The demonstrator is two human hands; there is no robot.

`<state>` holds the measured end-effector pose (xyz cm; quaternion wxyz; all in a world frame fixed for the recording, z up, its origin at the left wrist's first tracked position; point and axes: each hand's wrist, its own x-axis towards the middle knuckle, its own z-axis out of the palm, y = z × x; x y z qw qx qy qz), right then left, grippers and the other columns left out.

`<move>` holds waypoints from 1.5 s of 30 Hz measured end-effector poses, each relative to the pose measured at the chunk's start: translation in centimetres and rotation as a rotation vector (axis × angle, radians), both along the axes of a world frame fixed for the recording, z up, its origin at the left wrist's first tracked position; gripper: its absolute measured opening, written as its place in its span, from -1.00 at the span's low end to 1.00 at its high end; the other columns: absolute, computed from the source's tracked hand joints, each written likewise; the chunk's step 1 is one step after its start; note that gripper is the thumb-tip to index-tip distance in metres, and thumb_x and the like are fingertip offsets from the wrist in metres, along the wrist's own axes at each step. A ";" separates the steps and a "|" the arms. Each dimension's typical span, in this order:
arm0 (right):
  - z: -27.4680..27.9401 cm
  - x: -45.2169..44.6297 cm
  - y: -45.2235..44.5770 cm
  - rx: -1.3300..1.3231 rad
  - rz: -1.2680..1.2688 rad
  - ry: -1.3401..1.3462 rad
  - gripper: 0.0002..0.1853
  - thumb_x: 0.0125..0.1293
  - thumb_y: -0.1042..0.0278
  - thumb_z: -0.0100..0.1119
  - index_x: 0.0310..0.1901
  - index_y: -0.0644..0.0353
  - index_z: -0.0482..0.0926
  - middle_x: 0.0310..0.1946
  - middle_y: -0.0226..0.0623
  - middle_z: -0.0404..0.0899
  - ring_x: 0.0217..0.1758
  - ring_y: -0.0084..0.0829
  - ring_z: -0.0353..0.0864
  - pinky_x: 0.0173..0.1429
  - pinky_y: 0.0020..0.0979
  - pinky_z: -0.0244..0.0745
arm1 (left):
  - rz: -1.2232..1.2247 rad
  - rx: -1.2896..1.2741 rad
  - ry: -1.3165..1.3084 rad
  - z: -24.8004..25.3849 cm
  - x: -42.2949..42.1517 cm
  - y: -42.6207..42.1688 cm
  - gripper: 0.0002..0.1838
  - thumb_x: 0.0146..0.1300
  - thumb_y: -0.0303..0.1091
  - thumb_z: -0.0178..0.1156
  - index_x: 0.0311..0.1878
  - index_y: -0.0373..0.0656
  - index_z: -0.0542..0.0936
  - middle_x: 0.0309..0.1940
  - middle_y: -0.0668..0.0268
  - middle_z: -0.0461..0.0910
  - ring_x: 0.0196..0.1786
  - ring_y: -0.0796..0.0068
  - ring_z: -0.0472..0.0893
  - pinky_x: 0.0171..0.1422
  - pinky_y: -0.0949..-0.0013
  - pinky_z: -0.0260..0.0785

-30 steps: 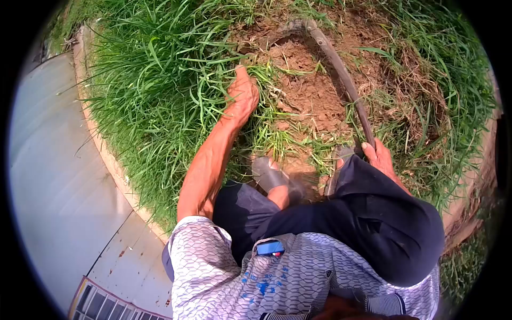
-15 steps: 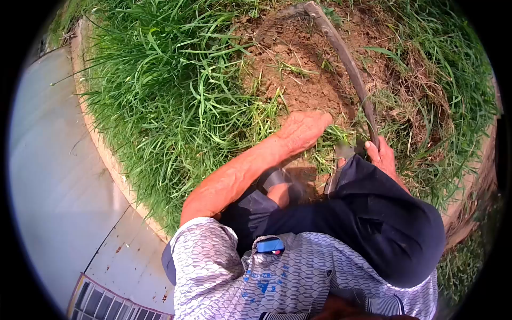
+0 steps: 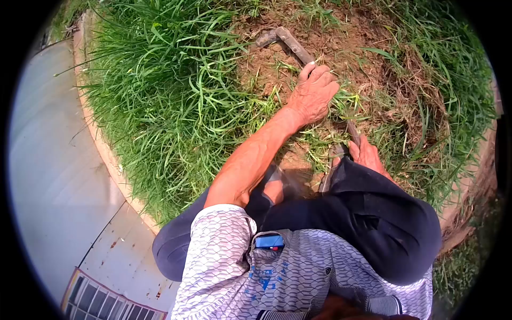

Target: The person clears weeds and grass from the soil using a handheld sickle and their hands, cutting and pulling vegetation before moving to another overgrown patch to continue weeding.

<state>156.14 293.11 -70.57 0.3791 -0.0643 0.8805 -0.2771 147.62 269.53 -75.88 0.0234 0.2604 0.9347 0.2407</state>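
Observation:
My right hand [image 3: 368,156] is closed around the lower end of the wooden handle of a sickle [image 3: 294,45], beside my right knee. The sickle reaches away over the bare soil, its dark, worn head pointing left at the far end. My left hand [image 3: 314,96] lies across the middle of the handle with its fingers curled. Green blades of grass [image 3: 348,98] stick out from the right side of that hand. Its palm is hidden, and I cannot tell whether it also grips the handle.
Tall green grass [image 3: 154,90] stands thick on the left. Reddish soil [image 3: 266,66] lies ahead, with dry, pulled-up grass [image 3: 416,90] to the right. A low edging [image 3: 101,144] borders a pale paved surface [image 3: 58,133] at far left. My feet are close below my hands.
My left hand has moved forward, away from my body, and now overlaps the handle. The sickle's head has come lower and nearer. My right hand has shifted slightly left.

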 end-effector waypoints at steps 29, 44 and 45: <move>-2.2 0.4 0.2 -0.039 -0.111 -0.009 -0.64 0.45 0.10 0.02 -0.08 0.31 0.36 -0.48 0.16 0.52 -0.39 0.21 0.56 -0.33 0.08 0.39 | 0.075 -0.081 0.123 1.2 -1.3 0.4 -0.90 0.02 -0.30 0.11 -0.39 -0.05 0.51 -0.33 0.30 0.50 0.03 0.29 0.49 0.45 0.09 0.03; 0.1 3.0 5.3 0.087 -0.016 -0.235 -0.48 0.33 -0.03 0.12 0.06 0.30 0.42 -0.36 0.17 0.58 -0.27 0.18 0.61 -0.13 0.01 0.46 | 0.264 -0.069 0.052 -0.5 5.5 5.4 -0.87 0.09 -0.27 0.08 -0.43 -0.03 0.58 -0.43 0.33 0.48 -0.09 0.32 0.48 0.39 0.12 0.00; 0.4 3.2 6.0 0.047 -0.047 -0.230 -0.47 0.32 -0.02 0.14 0.08 0.31 0.42 -0.37 0.17 0.58 -0.28 0.16 0.63 -0.14 -0.02 0.47 | 0.266 -0.061 0.054 -0.4 6.0 5.8 -0.87 0.09 -0.27 0.08 -0.43 -0.03 0.58 -0.43 0.33 0.48 -0.09 0.32 0.48 0.39 0.12 0.00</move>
